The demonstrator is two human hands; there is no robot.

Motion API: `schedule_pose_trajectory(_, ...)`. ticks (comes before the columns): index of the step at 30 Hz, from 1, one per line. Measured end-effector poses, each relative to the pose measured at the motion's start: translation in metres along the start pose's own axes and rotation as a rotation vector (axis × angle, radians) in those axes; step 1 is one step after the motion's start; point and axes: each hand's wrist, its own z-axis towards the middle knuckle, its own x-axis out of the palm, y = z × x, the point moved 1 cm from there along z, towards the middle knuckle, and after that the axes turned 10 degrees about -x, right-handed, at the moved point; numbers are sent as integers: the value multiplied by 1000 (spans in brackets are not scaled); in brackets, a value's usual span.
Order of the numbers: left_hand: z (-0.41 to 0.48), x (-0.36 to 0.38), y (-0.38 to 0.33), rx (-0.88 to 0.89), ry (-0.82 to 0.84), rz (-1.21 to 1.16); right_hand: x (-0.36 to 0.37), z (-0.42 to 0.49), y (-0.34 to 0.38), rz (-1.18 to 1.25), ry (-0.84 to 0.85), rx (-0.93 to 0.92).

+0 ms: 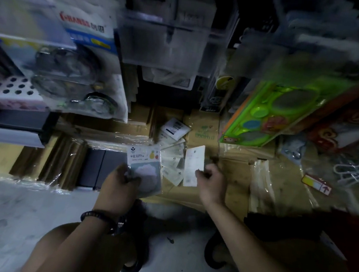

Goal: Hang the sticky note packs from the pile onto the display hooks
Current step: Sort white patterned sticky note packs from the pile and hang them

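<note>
Left hand point(121, 183) is curled round a BE HAPPY pack point(146, 165), held face up, while my right hand point(211, 182) pinches the lower edge of a white pack point(194, 160) at the right side of the pile point(173, 148). The pile lies fanned on the cartons point(204, 127) just beyond both hands. I'd gather the white pack onto the left-hand one with the hang holes lined up at the top. The hooks above are too blurred to pick out. The cartons are shut, so I can't see what is in them, and the green toy tray point(272, 115) at right holds plastic dishes.
</note>
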Motion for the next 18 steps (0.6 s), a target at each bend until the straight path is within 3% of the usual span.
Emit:
schedule_pose_trajectory(4,-20,20,-14,26,22,20,-26,-55,40,63,-48,-311)
schedule_pose_trajectory(7,-37,37,-18,7,164,-133,-32,-86,58,123,-39,-453)
schedule_pose_trajectory(12,-66,45,-20,31,351,-367,-43,-114,73,191,1,-583)
schedule_pose_trajectory(18,-95,35,-28,112,400,-426,-79,-126,91,123,-38,-675)
